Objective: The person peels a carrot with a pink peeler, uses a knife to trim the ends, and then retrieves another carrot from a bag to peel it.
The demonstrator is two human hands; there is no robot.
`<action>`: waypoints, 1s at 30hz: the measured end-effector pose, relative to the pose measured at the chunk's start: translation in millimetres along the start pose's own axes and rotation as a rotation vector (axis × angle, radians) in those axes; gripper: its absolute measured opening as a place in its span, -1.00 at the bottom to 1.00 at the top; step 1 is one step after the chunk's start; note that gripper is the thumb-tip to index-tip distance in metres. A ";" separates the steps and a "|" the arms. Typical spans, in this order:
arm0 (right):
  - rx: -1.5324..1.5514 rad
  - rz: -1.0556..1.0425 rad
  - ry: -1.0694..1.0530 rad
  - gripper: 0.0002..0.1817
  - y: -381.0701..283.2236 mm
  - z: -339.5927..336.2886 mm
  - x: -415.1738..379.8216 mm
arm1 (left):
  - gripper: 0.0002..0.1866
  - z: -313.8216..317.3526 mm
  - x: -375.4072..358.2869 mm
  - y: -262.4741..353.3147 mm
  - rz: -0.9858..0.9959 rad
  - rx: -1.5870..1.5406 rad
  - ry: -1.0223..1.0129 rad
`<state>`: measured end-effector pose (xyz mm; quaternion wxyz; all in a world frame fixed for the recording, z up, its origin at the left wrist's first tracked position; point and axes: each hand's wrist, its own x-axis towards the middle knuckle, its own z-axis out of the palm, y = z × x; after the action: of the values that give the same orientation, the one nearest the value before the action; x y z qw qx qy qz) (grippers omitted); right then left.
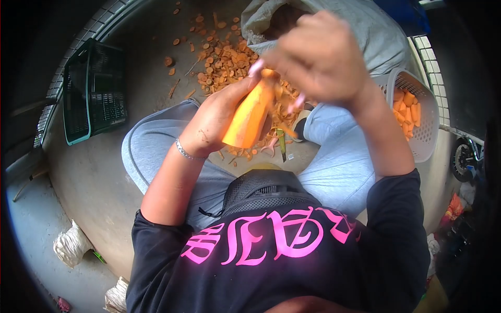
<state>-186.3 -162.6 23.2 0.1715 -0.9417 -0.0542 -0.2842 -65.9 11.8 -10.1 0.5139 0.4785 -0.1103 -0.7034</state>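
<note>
My left hand (214,112) is wrapped round a thick, mostly peeled carrot (246,121), held tilted above my lap with its narrow stem end upward. Close over that end is my right hand (318,57), closed and smeared by motion. Pink parts of what looks like a peeler (296,103) show at the right hand's edge, blurred, with most of it hidden by the fingers. An orange strip (286,129) hangs beside the carrot. Below, between my legs, a pink Y-shaped peeler (269,146) and a green-handled tool (282,145) lie on the floor.
Carrot slices and peelings (224,60) are spread over the floor ahead. A large pale sack (360,31) lies open beyond my right hand. Peeled carrots fill part of a white perforated basket (428,122) at right. A dark green crate (78,133) stands at left.
</note>
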 end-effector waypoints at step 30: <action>0.114 -0.051 -0.015 -0.75 -44.4 5.8 1.0 | -0.59 23.0 -2.3 10.0 0.094 -0.030 0.126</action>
<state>-191.4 -119.0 32.2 0.2170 -0.9309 -0.0957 -0.2777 -77.8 1.5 9.6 0.5593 0.5084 -0.0897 -0.6486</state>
